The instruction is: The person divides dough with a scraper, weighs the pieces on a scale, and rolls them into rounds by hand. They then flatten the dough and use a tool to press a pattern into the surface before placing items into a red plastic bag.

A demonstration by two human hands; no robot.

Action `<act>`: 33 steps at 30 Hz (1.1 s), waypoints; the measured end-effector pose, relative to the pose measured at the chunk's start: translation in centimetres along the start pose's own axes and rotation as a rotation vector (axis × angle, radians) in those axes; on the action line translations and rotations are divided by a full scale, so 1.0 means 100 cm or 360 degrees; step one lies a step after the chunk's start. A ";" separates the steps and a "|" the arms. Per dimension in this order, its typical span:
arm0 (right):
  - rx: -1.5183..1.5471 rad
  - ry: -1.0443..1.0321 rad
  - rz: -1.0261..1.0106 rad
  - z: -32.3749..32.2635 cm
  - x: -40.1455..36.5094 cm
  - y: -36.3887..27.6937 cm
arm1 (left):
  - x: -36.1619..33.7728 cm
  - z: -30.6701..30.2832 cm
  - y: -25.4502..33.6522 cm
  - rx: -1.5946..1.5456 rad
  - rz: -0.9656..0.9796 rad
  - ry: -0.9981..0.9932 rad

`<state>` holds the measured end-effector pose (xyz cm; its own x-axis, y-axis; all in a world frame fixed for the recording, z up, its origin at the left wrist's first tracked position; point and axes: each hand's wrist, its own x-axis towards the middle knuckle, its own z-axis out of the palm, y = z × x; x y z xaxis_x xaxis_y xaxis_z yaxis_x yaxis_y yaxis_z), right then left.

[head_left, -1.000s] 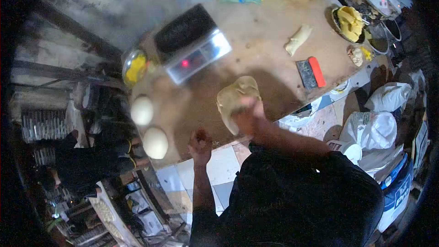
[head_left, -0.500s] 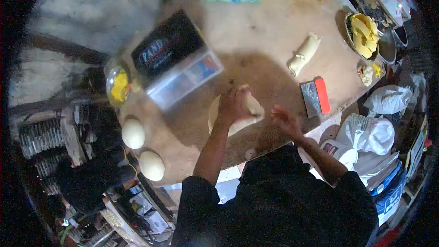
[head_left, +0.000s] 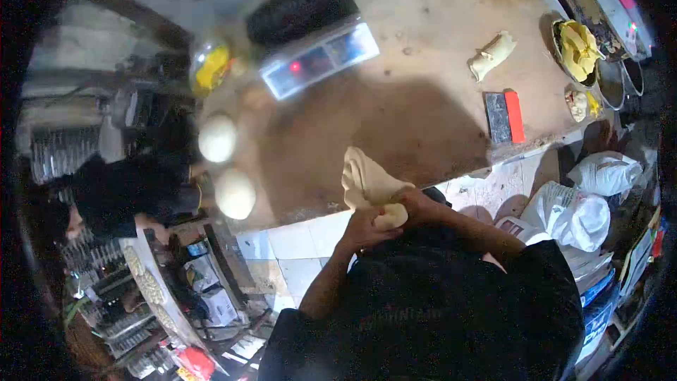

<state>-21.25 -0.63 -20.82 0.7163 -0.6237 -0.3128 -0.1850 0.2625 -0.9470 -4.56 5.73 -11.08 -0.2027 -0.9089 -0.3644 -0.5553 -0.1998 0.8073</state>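
A floppy sheet of dough (head_left: 370, 180) hangs at the table's front edge, close to my body, its far end drooping toward the tabletop. My left hand (head_left: 365, 231) is closed around its near end, where a rounded lump bulges out between the hands. On the other side my right hand (head_left: 422, 206) also grips the dough, its fingers partly hidden. Two smooth dough balls, one farther (head_left: 217, 138) and one nearer (head_left: 235, 194), sit at the table's left edge. A rolled piece of dough (head_left: 493, 55) and a scraper with a red handle (head_left: 515, 117) lie to the right.
A digital scale (head_left: 321, 60) with a dark top stands at the back of the wooden table (head_left: 423, 120). Bowls with yellow contents are at left (head_left: 211, 69) and right (head_left: 580, 53). White bags (head_left: 568, 215) stand on the floor at right. Another person (head_left: 134, 194) is at left.
The dough has come off the tabletop and toward my body. My right hand, apart from it before, now grips it alongside my left hand. The view has shifted.
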 end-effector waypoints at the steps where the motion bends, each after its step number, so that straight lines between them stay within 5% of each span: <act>1: 0.0096 0.0027 0.0040 0.000 0.001 0.004 | -0.006 0.012 -0.016 -0.0114 0.0291 0.0232; 2: 0.0193 0.0056 0.0079 0.000 0.001 -0.004 | -0.001 -0.004 -0.009 -0.0134 0.0285 0.0281; 4: -0.0514 0.0099 -0.0340 -0.031 -0.003 -0.115 | 0.005 -0.054 0.038 -0.0129 0.0239 0.0376; 6: -0.0832 0.0569 -0.0844 -0.020 -0.031 -0.212 | -0.004 -0.081 0.084 0.0143 0.0593 0.0684; 8: -0.1231 0.0899 -0.1527 -0.021 -0.027 -0.202 | -0.004 -0.087 0.091 0.0776 0.1201 0.1012; 10: -0.1652 0.0990 -0.1857 -0.035 -0.008 -0.110 | 0.009 -0.055 0.032 0.0812 0.1006 0.0772; 11: -0.1582 0.0612 -0.1367 -0.027 -0.029 -0.106 | 0.011 -0.036 0.011 0.0845 0.0880 0.0651; 13: -0.1234 -0.0014 -0.0755 -0.038 -0.013 0.053 | -0.002 -0.005 -0.015 0.0736 0.0829 0.0230; 14: -0.1236 -0.0225 -0.0588 -0.044 -0.017 0.020 | -0.008 0.002 -0.015 0.0716 0.0626 -0.0107; 16: -0.1230 -0.0853 -0.0080 -0.054 -0.024 -0.070 | -0.011 -0.004 -0.030 0.0329 0.0476 0.0121; 18: -0.0909 -0.0704 -0.0174 -0.093 0.019 -0.107 | 0.009 -0.032 -0.033 0.0079 -0.0097 0.0437; 21: -0.0441 -0.0407 -0.0097 -0.117 0.086 -0.077 | 0.088 -0.080 -0.046 0.0221 -0.0295 0.1052; 22: -0.0287 0.0173 0.0002 -0.106 0.104 -0.065 | 0.110 -0.081 -0.068 0.0672 -0.0348 0.1274; 23: -0.0129 0.0761 0.0108 -0.100 0.120 -0.053 | 0.125 -0.096 -0.063 0.0696 -0.0349 0.1252; 24: -0.0104 0.0782 0.0108 -0.092 0.126 -0.035 | 0.144 -0.118 -0.049 0.0641 -0.0182 0.1050; 25: 0.0685 0.0939 -0.0175 -0.074 0.120 -0.017 | 0.160 -0.135 -0.036 0.0578 -0.0017 0.0844; 27: 0.1197 0.1215 -0.0558 -0.030 0.087 -0.011 | 0.178 -0.137 -0.006 0.0559 0.0310 0.0663; 28: 0.1051 0.1271 -0.0602 -0.028 0.080 -0.030 | 0.186 -0.128 0.005 0.0522 0.0619 0.0518; 29: 0.0904 0.1331 -0.0641 -0.026 0.073 -0.049 | 0.199 -0.106 0.012 0.0702 0.0610 0.0480; 31: 0.0117 0.0939 -0.0665 -0.037 0.069 -0.090 | 0.211 -0.086 0.023 0.0875 0.0576 0.0434; 32: -0.0141 0.0799 -0.0686 -0.042 0.072 -0.096 | 0.219 -0.087 0.029 0.0684 0.0444 0.0372; 33: 0.0163 0.0636 -0.0405 -0.052 0.092 -0.084 | 0.218 -0.095 0.034 0.0641 0.0204 0.0289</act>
<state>-16.65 -12.39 -16.10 0.4118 -0.9063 -0.0947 0.0438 0.1235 -0.9914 -3.21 -18.21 -11.83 -0.1659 -0.9736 -0.1571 -0.8114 0.0442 0.5828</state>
